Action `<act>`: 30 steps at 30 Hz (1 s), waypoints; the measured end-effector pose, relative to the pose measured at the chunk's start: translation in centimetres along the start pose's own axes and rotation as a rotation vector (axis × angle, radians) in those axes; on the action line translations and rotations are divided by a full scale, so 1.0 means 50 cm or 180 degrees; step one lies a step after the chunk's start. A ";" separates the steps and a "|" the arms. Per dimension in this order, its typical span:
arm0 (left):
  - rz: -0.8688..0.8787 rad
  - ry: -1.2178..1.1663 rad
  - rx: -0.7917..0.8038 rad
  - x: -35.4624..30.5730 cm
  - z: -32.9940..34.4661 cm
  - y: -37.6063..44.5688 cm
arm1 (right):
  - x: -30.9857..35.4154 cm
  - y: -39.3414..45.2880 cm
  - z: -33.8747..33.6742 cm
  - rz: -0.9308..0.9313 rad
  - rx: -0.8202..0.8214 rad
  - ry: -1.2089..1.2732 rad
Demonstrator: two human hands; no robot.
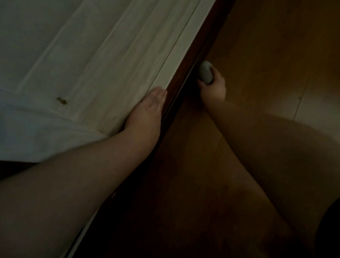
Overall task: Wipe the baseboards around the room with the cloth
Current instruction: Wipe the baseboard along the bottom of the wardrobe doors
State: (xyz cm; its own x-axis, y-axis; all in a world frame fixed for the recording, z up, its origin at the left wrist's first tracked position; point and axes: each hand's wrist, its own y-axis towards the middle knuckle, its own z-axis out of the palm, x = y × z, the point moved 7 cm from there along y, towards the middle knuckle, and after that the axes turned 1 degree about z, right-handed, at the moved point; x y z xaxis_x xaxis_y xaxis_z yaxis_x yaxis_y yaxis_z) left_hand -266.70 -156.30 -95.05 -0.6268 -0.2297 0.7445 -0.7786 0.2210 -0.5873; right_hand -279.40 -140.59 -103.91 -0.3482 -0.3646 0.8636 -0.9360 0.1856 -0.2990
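Note:
The room is dim. A dark reddish-brown baseboard (pixel 197 53) runs diagonally from the top middle down to the bottom left, between a white panelled door or wall and the wooden floor. My right hand (pixel 213 87) is shut on a small bunched grey cloth (pixel 205 72) and presses it against the baseboard low down. My left hand (pixel 147 113) lies flat with fingers together against the white surface, right at its edge above the baseboard. It holds nothing.
White panelled door or wall (pixel 79 38) fills the upper left, with a small dark chip (pixel 61 101) in it. A pale sleeve or garment (pixel 14 131) hangs at the left. Brown wooden floor (pixel 291 58) spreads to the right. A dark shape (pixel 339 224) sits at the right edge.

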 end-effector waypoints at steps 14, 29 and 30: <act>-0.0660 -0.0459 -0.0281 -0.012 0.008 -0.022 | -0.067 -0.237 0.098 0.0128 0.0425 0.0387; -0.0689 -0.0583 -0.0201 -0.008 0.008 -0.026 | -0.144 -0.432 0.137 0.0476 0.0990 0.0660; -0.0693 -0.0615 -0.0220 -0.007 0.010 -0.026 | -0.146 -0.413 0.120 0.0433 0.0907 0.0602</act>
State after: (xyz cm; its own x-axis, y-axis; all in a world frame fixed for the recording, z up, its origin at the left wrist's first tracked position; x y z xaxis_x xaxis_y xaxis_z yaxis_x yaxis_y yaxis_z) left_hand -265.49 -156.96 -94.71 -0.4444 -0.4535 0.7726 -0.8957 0.2093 -0.3924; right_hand -257.85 -147.21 -106.46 -0.4798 -0.1740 0.8599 -0.8677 -0.0506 -0.4944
